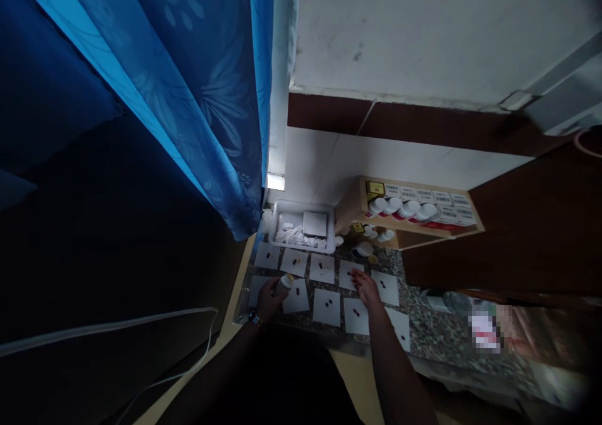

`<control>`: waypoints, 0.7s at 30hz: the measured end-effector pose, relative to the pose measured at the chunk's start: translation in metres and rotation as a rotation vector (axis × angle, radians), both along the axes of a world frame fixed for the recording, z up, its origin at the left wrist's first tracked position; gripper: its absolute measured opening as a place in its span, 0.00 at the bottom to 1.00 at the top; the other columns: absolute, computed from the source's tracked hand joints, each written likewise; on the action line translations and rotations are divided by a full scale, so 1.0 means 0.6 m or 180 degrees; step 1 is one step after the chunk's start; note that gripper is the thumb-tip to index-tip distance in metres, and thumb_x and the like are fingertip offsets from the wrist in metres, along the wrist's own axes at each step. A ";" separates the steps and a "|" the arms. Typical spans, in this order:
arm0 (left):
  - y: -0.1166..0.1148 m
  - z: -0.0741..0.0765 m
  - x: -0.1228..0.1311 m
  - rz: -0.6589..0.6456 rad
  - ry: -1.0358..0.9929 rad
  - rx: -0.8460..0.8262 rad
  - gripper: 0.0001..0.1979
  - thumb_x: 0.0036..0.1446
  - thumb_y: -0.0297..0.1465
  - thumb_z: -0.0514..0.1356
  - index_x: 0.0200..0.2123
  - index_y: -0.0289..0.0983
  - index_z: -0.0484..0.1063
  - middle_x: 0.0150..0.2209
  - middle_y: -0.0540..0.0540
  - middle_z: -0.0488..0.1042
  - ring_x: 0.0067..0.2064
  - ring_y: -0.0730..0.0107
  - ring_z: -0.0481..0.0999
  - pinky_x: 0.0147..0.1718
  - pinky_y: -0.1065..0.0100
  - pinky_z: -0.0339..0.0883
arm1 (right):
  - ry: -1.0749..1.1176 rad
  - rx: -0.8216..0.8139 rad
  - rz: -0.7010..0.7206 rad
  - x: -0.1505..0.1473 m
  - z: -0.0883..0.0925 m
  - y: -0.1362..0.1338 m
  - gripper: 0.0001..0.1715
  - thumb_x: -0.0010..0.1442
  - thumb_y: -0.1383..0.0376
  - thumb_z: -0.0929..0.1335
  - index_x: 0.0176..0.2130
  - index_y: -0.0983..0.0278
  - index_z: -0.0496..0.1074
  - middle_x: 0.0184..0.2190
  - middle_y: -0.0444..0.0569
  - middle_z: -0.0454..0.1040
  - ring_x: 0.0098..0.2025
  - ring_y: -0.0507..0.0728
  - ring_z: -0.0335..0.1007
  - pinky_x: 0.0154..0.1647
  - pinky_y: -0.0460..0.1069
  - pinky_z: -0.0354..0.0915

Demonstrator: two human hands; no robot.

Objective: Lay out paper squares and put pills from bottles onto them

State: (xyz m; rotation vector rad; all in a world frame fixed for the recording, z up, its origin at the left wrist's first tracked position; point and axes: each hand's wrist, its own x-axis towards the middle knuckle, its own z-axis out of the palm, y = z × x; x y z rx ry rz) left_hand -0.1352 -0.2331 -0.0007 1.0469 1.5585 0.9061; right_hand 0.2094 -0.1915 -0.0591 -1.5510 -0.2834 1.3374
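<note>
My left hand [269, 299] is wrapped round a small white pill bottle [285, 281], which is tilted with its uncapped mouth facing up. My right hand [365, 287] reaches over a white paper square [345, 266] in the back row. Its fingers look stretched and slightly apart, with the tips close to a dark pill on the paper. Two rows of similar squares lie on the speckled counter, among them a front-row paper [320, 315]. Most carry small dark pills [328, 303]; some in the back row also hold yellowish pieces [297, 261].
Behind the papers sits a white tray [277, 224] with folded paper packets and a stack of paper. A wooden shelf [435, 239] holds white bottles [407, 210] and boxes. Open jars [363, 249] stand below it. A blue curtain [226, 130] hangs at left.
</note>
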 end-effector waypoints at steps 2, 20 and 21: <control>-0.002 0.001 0.000 0.0046 0.0035 -0.0005 0.21 0.37 0.28 0.67 0.40 0.34 0.73 0.41 0.43 0.75 0.43 0.61 0.73 0.45 0.60 0.65 | -0.0046 -0.0132 -0.0042 -0.002 -0.002 0.003 0.13 0.36 0.71 0.70 0.28 0.64 0.74 0.24 0.46 0.77 0.20 0.49 0.66 0.17 0.42 0.57; -0.005 -0.002 0.014 0.0110 -0.0001 -0.0002 0.22 0.38 0.29 0.66 0.41 0.34 0.73 0.42 0.43 0.76 0.45 0.60 0.73 0.46 0.59 0.65 | 0.0070 -0.0058 0.0120 0.006 0.020 0.011 0.19 0.34 0.70 0.71 0.32 0.62 0.74 0.30 0.47 0.78 0.22 0.50 0.68 0.19 0.43 0.60; -0.004 -0.001 0.015 0.0115 0.0015 -0.0010 0.22 0.37 0.29 0.67 0.41 0.34 0.73 0.42 0.43 0.76 0.44 0.60 0.73 0.46 0.59 0.65 | 0.0093 -0.0052 0.0142 0.007 0.021 0.011 0.19 0.35 0.70 0.72 0.33 0.62 0.74 0.31 0.47 0.78 0.22 0.50 0.67 0.20 0.44 0.60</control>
